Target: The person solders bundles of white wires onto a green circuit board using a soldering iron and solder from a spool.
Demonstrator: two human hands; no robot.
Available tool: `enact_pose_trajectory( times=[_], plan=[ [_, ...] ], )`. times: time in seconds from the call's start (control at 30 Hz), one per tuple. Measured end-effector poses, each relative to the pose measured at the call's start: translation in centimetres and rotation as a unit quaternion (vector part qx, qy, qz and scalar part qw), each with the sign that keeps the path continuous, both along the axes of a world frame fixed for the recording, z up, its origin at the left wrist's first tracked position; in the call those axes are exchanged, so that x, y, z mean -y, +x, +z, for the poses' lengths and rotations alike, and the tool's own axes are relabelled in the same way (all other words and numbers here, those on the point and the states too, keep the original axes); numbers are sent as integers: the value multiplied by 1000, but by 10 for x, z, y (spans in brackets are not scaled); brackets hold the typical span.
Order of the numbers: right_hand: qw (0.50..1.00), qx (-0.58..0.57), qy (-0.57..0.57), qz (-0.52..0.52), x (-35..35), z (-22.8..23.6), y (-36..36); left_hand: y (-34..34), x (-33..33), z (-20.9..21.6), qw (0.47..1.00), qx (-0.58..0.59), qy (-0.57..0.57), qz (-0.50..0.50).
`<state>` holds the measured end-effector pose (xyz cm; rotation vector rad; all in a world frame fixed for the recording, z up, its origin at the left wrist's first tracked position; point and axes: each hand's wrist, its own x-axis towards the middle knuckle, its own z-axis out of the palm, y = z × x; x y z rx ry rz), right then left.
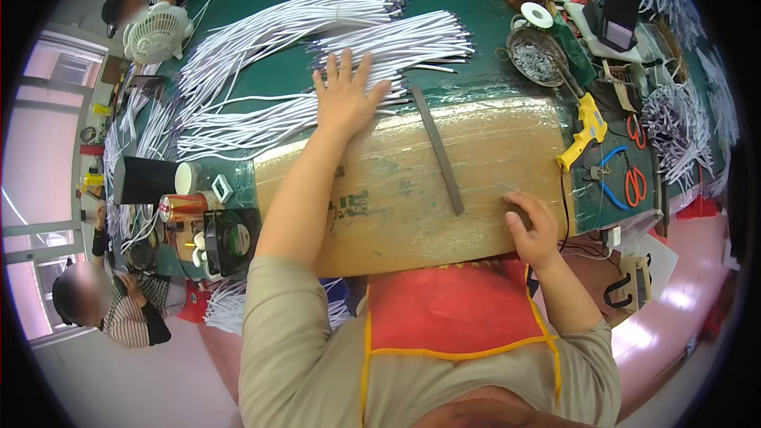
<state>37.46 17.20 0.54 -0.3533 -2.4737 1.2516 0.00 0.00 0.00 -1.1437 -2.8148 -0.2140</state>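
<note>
My left hand lies palm down with fingers spread on the near end of a pile of white cables. Close by my right hand, which rests over the right side of a taped cardboard sheet, there is nothing in its loosely bent fingers. Between the hands a flat grey metal bar lies lengthwise on the cardboard. More bundles of white cables with dark tips are stacked beyond my left hand.
On the right are a yellow soldering gun, blue-handled pliers, red-handled cutters and a pan of metal scraps. At left stand a drink can, a small black fan and a white fan. Two people are further left.
</note>
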Motion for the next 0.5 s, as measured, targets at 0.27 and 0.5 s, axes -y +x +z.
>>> enact_pose_trajectory(
  times=[0.27, 0.5],
  plan=[
    [976, -60, 206, -50, -10, 33, -26, -2, 1, 2, 999, -5, -26, 30],
    [905, -66, 364, -209, -152, 122, -118, 2, 5, 0, 998, -39, 51, 23]
  ],
)
